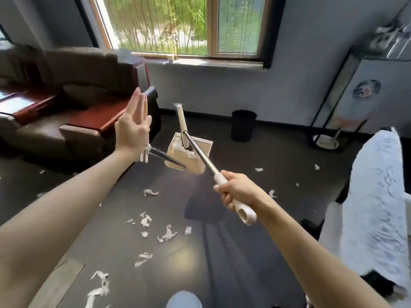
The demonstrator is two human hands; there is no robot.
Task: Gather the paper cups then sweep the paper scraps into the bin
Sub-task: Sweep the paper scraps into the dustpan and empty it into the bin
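Plainly, both hands were raised above the floor (pixel 278 152). The right hand (pixel 235 194) held a cream grip (pixel 242 210), its fingers (pixel 223 197) curled tight round it and the grip's holed end sticking out below them. From those fingers a metal pole (pixel 200 152) ran up and left to the dustpan (pixel 204 147), which hung tilted in the air, beyond the right fingers and to their left. A cream shaft (pixel 182 121) with a frayed tip rose above the pan.

The left hand (pixel 132 130) was held upright, its fingers (pixel 135 103) straight and close together, laid flat along a second cream handle (pixel 145 110); the thumb jutted out beside it. Whether the hand truly clasped that handle I could not tell. Below the left fingers, by the wrist, sat a comb-like bracket (pixel 142 153), and a dark rod (pixel 169 160) reached from it toward the pan's lower edge.

White scraps (pixel 168 233) lay scattered on the floor well below both sets of fingers, most of them between the two forearms, with a few more out to the right of the right fingers. The black bin (pixel 243 125) stood upright by the far wall, beyond the right fingers and well apart from the scraps.

A brown sofa (pixel 89 70) sat behind the left fingers, a window (pixel 178 25) above. A blurred white fuzzy mass (pixel 378 196) filled the space right of the right fingers.
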